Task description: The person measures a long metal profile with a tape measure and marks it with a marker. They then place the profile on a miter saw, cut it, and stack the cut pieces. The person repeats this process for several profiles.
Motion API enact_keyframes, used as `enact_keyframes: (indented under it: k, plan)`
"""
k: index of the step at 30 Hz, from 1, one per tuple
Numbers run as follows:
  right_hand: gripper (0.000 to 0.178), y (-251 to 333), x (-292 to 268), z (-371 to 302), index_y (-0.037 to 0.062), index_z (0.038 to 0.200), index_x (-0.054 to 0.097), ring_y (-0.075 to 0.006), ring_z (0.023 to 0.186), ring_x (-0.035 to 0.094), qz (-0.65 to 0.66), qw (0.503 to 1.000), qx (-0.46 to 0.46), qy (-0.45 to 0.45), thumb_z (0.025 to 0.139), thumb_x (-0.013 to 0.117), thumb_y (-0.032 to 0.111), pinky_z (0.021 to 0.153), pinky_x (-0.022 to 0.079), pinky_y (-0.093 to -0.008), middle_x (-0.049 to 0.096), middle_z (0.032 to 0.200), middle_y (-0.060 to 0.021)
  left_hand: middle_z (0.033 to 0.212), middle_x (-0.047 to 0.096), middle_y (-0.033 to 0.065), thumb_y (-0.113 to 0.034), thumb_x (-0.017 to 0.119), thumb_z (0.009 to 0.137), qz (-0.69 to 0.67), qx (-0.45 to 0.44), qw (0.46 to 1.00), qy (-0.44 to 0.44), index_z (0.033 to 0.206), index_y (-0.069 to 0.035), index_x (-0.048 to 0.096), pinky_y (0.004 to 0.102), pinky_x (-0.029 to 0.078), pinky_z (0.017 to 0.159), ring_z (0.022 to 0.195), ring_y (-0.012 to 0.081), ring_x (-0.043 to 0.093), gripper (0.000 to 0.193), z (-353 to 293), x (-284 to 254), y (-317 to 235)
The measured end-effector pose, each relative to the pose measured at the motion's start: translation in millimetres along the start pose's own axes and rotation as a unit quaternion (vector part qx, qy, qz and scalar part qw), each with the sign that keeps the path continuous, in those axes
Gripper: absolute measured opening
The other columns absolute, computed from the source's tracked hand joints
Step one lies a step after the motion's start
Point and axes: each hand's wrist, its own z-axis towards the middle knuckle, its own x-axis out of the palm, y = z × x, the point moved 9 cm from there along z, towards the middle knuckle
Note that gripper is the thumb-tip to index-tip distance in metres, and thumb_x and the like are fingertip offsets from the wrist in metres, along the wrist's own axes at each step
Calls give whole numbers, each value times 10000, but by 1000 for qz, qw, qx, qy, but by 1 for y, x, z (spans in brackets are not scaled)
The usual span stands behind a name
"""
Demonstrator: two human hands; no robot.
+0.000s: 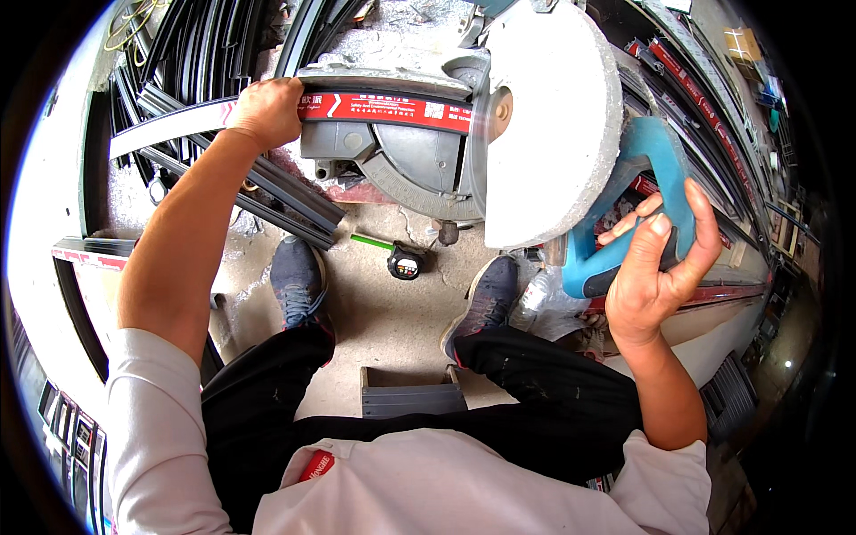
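My left hand (265, 113) is closed over a long profile strip (383, 109) with red and white protective film, pressing it near the fence of a miter saw. The strip lies across the saw's grey base (419, 156) and reaches out to the left. Its right end meets the blade area, where the large whitish disc-shaped guard (557, 125) hides the cut line. My right hand (651, 285) is wrapped round the saw's blue handle (667, 147), thumb and fingers about the grip. Some of those fingers are hidden behind the handle.
A black tape measure (406, 261) with a green strip lies on the floor between my shoes. Dark profiles (201, 40) pile up at the far left, and more red-filmed strips (691, 89) lie to the right. A clear plastic bottle (535, 294) sits by my right shoe.
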Motion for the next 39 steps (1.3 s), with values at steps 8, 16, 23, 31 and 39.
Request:
enact_keyframes:
  k: [8,16,23,31,39]
  plan:
    - [462,1,0,0,40,1497,387,-116,708,548,-4,1000,1,-2,1050,483,-25,602,547,-268,596,1077,-122,1023,732,196,-67,644,790,-3,2,1000,-4,942,-27,683,472,543,977,1038,383,710,162,0,1,1]
    - [460,0,1,-1,34,1493,390,-112,704,551,-9,1000,3,-3,1047,485,-26,598,549,-267,598,1073,-121,1032,730,194,-67,642,801,-7,1,1000,7,946,-28,683,473,538,991,1051,378,708,156,0,1,-1]
    - [456,2,1,0,32,1485,396,-111,700,547,-3,1000,-4,-2,1042,478,-37,596,548,-269,595,1048,-115,1039,757,200,-99,662,800,34,21,999,8,1065,-31,691,448,576,961,1030,347,746,275,0,-1,-3]
    - [452,2,1,-1,30,1483,397,-110,695,541,-2,1000,-8,-3,1043,478,-35,600,549,-270,586,1012,-106,1046,756,201,-109,639,816,25,22,999,9,1037,-31,691,450,571,969,1038,351,741,240,1,1,-3]
    - [466,1,3,-3,22,1484,396,-97,697,540,-6,999,-40,6,1035,506,-40,611,559,-266,584,997,-102,1070,748,199,-108,634,816,12,27,1000,2,1005,-33,697,470,555,990,1055,373,726,213,-1,-1,-1]
